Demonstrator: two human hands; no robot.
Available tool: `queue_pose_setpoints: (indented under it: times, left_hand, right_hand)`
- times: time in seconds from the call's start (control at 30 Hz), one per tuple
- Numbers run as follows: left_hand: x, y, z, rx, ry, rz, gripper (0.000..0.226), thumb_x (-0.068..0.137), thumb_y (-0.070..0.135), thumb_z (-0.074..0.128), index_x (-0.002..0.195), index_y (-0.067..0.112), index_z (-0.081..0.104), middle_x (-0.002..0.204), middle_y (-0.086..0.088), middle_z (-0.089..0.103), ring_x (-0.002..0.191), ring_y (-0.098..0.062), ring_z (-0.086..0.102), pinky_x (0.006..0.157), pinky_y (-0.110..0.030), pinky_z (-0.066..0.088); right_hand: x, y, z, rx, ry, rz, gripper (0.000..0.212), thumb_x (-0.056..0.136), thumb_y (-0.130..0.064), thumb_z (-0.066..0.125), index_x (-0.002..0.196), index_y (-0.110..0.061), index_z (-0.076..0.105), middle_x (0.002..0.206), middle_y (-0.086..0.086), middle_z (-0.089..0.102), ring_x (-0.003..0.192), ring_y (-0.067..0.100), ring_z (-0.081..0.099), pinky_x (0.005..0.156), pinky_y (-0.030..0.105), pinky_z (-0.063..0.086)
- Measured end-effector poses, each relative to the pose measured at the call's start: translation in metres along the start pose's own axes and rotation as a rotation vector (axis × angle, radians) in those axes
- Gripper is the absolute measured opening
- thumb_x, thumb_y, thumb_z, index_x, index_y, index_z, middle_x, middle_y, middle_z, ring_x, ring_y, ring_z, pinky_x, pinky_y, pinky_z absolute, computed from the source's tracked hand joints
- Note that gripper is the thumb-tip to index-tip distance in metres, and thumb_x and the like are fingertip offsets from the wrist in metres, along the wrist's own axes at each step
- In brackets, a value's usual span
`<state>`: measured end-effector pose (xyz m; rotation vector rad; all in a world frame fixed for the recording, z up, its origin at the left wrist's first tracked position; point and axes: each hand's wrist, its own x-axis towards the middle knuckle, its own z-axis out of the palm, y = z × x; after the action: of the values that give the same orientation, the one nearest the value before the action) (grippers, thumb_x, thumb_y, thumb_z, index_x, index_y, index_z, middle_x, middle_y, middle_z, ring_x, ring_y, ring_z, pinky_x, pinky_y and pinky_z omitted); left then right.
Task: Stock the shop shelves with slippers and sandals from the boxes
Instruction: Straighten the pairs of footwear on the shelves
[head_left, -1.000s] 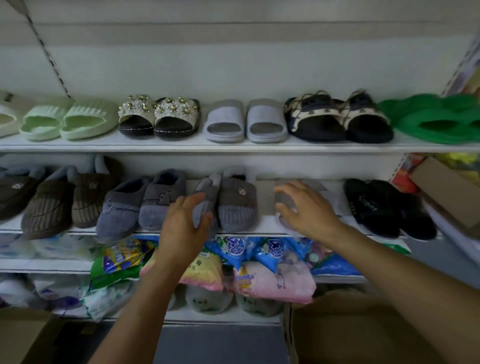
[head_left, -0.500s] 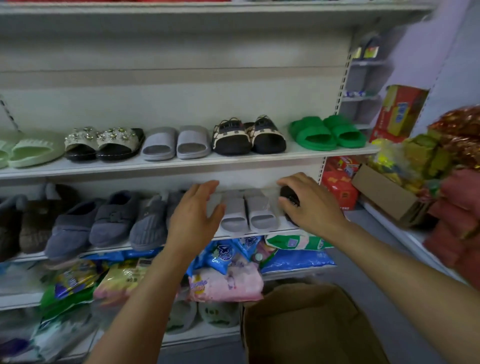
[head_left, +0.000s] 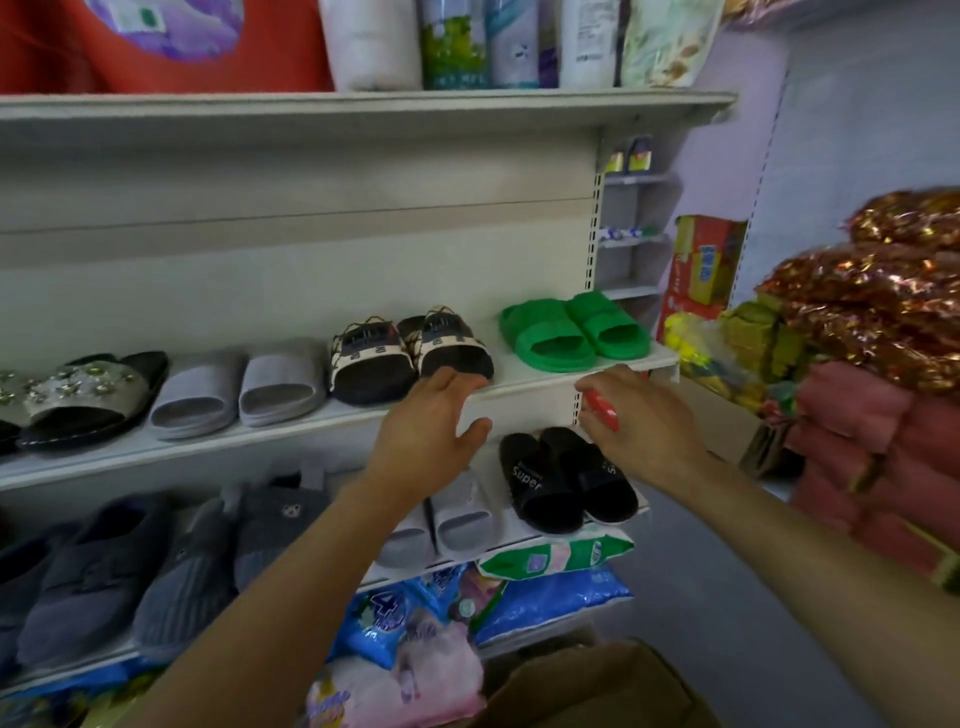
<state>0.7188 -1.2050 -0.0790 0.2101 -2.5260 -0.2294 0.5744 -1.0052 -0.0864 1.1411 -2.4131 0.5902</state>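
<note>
My left hand (head_left: 426, 426) hovers open, fingers straight, in front of the middle shelf's edge (head_left: 524, 387) and holds nothing. My right hand (head_left: 644, 421) hangs with loosely curled fingers just above a pair of black "Super" slides (head_left: 545, 486) at the right end of the lower shelf. A red pack (head_left: 602, 410) shows behind its fingers. Grey slides (head_left: 460, 519) lie beside the black pair, partly behind my left arm. The middle shelf carries green slides (head_left: 571, 332), black-and-cream sandals (head_left: 410, 353), grey slides (head_left: 239, 389) and beaded sandals (head_left: 88, 395).
Grey plush slippers (head_left: 182, 566) fill the lower shelf's left side. Plastic packets (head_left: 550, 597) sit below it. An open cardboard box (head_left: 597, 686) stands on the floor by my arms. Pink towels (head_left: 878, 452) and gold foil packs (head_left: 883, 291) crowd the right.
The view swung up and right. My right hand came off the black slide and now hangs above the pair. My left hand rose from the lower shelf to the middle shelf's edge.
</note>
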Motion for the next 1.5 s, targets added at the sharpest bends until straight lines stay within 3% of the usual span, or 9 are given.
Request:
queue_pose_setpoints:
  times: [0.23,0.47,0.7,0.9,1.07,1.17,1.27,1.37,1.5]
  left_hand:
    - [0.066,0.031,0.048,-0.029,-0.107,-0.029,0.047,0.092,0.036,0.057,0.135,0.022,0.048,0.132,-0.003,0.048,0.113,-0.023,0.055,0.092,-0.034,0.044]
    - [0.125,0.047,0.110,-0.032,-0.142,-0.247,0.049,0.094,0.041,0.051,0.140,0.026,0.042,0.140,-0.007,0.039,0.113,-0.028,0.056,0.096,-0.036,0.046]
    - [0.151,0.053,0.141,-0.026,-0.040,-0.411,0.036,0.090,0.037,0.060,0.123,0.024,0.062,0.135,-0.005,0.044,0.105,-0.024,0.059,0.090,-0.032,0.047]
    - [0.164,0.054,0.150,-0.009,0.017,-0.463,0.025,0.090,0.029,0.061,0.113,0.022,0.068,0.131,-0.005,0.046,0.103,-0.025,0.059,0.087,-0.031,0.045]
    - [0.167,0.055,0.153,0.016,0.011,-0.450,0.024,0.090,0.030,0.060,0.111,0.020,0.068,0.128,-0.006,0.046,0.101,-0.026,0.059,0.084,-0.031,0.046]
    - [0.165,0.056,0.152,0.013,-0.006,-0.451,0.028,0.090,0.031,0.060,0.116,0.020,0.065,0.129,-0.006,0.044,0.103,-0.027,0.058,0.087,-0.033,0.047]
    - [0.157,0.058,0.148,0.008,-0.027,-0.396,0.041,0.090,0.033,0.061,0.129,0.020,0.056,0.133,-0.006,0.043,0.111,-0.026,0.055,0.095,-0.036,0.047]
    - [0.136,0.058,0.135,0.038,0.069,-0.313,0.044,0.089,0.032,0.062,0.130,0.018,0.055,0.130,-0.005,0.049,0.115,-0.024,0.052,0.095,-0.039,0.047]
    - [0.094,0.044,0.104,0.184,0.185,-0.262,0.036,0.088,0.036,0.058,0.120,0.022,0.061,0.118,-0.001,0.057,0.107,-0.024,0.053,0.083,-0.038,0.044]
  right_hand:
    - [0.042,0.067,0.009,0.020,-0.061,0.054,0.030,0.089,-0.031,0.058,0.118,-0.023,0.061,0.122,0.004,0.054,0.106,0.027,0.058,0.083,0.037,0.048]
    - [0.099,0.143,0.021,0.104,-0.063,0.001,0.028,0.086,-0.025,0.064,0.113,-0.017,0.067,0.112,0.012,0.061,0.111,0.030,0.054,0.094,0.035,0.043]
    - [0.133,0.179,0.048,0.171,-0.224,-0.014,0.032,0.090,-0.031,0.059,0.121,-0.023,0.064,0.121,0.011,0.056,0.116,0.027,0.050,0.097,0.036,0.043]
    - [0.142,0.186,0.058,0.208,-0.203,-0.070,0.026,0.090,-0.029,0.060,0.113,-0.021,0.068,0.110,0.010,0.061,0.101,0.026,0.057,0.086,0.035,0.046]
    - [0.145,0.188,0.059,0.213,-0.218,-0.086,0.026,0.089,-0.033,0.058,0.112,-0.025,0.067,0.110,0.010,0.062,0.100,0.030,0.057,0.088,0.042,0.048]
    - [0.143,0.186,0.056,0.172,-0.227,-0.076,0.027,0.090,-0.038,0.053,0.111,-0.027,0.066,0.111,0.009,0.060,0.100,0.031,0.057,0.085,0.042,0.049]
    - [0.139,0.174,0.049,0.017,-0.101,-0.047,0.030,0.092,-0.041,0.048,0.114,-0.025,0.061,0.120,0.008,0.052,0.108,0.031,0.051,0.089,0.043,0.044]
    - [0.132,0.148,0.041,-0.029,0.063,-0.107,0.030,0.091,-0.037,0.052,0.115,-0.020,0.056,0.120,0.007,0.046,0.113,0.027,0.043,0.088,0.040,0.037]
    - [0.121,0.097,0.041,0.156,0.011,-0.269,0.026,0.090,-0.030,0.056,0.114,-0.020,0.059,0.113,0.002,0.049,0.105,0.024,0.050,0.083,0.038,0.043]
